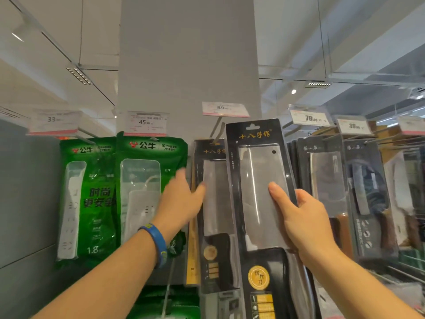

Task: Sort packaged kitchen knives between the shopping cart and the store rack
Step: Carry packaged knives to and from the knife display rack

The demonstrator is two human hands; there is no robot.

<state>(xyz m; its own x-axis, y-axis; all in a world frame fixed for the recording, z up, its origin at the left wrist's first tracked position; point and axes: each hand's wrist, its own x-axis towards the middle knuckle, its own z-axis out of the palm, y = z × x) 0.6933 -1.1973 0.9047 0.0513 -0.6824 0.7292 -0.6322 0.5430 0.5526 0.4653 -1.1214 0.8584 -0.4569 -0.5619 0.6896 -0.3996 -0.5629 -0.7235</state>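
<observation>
Right hand (pixel 305 222) pinches a cleaver pack (pixel 259 176) (glossy blister, black card) — left hand (pixel 181 199), fingers straight, touches the hung pack (pixel 216 210).

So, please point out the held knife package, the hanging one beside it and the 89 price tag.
Held knife package (pixel 255 171), head view: clear window over blade.
Hanging knife package (pixel 218 208), head view: blade window.
89 price tag (pixel 224 109), head view: label middle.

One knife pack (pixel 257 162) in front, three more knife packs (pixel 212 203) (pixel 322 180) (pixel 365 192) hanging; blurred ones further right can't be counted. Two green strip packs (pixel 87 203) (pixel 147 180), parts of more below. Six price tags (pixel 55 122) (pixel 146 123) (pixel 224 109) (pixel 309 118) (pixel 353 126) (pixel 411 126). One wristband (pixel 158 242).
</observation>
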